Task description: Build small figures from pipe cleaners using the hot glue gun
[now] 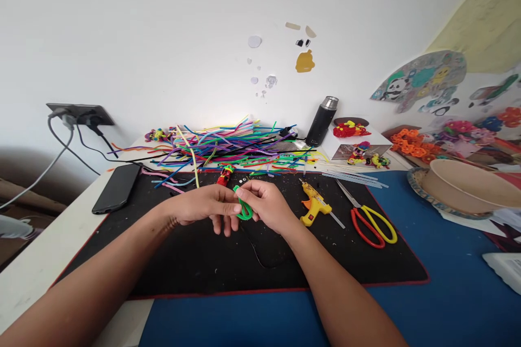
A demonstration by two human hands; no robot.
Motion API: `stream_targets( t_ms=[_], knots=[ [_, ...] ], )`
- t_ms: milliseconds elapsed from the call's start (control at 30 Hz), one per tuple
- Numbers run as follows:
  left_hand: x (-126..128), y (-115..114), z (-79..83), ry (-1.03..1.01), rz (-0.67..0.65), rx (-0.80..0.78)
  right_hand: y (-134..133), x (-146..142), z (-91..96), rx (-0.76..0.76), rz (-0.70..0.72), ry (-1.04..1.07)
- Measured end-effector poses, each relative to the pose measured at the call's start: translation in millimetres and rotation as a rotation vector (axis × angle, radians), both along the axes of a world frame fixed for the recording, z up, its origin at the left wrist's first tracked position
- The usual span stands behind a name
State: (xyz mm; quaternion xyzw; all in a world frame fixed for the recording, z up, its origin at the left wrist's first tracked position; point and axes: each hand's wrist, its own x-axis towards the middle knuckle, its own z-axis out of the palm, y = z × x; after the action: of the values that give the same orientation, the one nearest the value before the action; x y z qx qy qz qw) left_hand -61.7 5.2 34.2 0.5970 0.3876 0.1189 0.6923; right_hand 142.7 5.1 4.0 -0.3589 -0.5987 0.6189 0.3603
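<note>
A green chenille stem [245, 212], bent into narrow loops, was held above the middle of the black mat [179, 265] on the counter [49, 271]. The left hand [214, 203] pinched it from the 9 o'clock side with thumb and forefinger, its remaining fingers extended loosely beneath. The right hand [266, 203] gripped it from 3 o'clock, thumb pressed against the stem and fingers curled behind.

Taking the green stem as the dial's centre, a small red figure [224, 176] lay near at 11 o'clock, and a tangled heap of coloured chenille stems [228, 143] spread farther out at 12. A black vacuum flask [321, 123] leaned at 1 o'clock. The yellow hot-glue gun [314, 203] lay at 3, with red-and-yellow-handled scissors [367, 227] beyond it. A black smartphone [116, 188] rested at 9 o'clock, partly on the mat's edge.
</note>
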Motion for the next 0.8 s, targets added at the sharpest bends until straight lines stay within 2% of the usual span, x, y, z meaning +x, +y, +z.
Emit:
stream_targets(
  t_ms=[133,267,400,800],
  knots=[
    [-12.8,5.4,8.4,-0.002,0.098,0.081,0.3,0.4,-0.3,0.016,0.007,-0.003],
    [-15.7,5.9,11.7,-0.034,0.143,0.060,-0.2,0.3,-1.4,0.001,0.029,-0.013],
    [-15.0,5.8,11.5,-0.045,0.179,0.054,-0.1,0.0,-2.2,0.010,0.038,-0.025],
    [-9.5,6.1,10.0,-0.071,0.265,0.176,-0.8,0.1,-1.9,0.026,0.053,-0.065]
  ],
)
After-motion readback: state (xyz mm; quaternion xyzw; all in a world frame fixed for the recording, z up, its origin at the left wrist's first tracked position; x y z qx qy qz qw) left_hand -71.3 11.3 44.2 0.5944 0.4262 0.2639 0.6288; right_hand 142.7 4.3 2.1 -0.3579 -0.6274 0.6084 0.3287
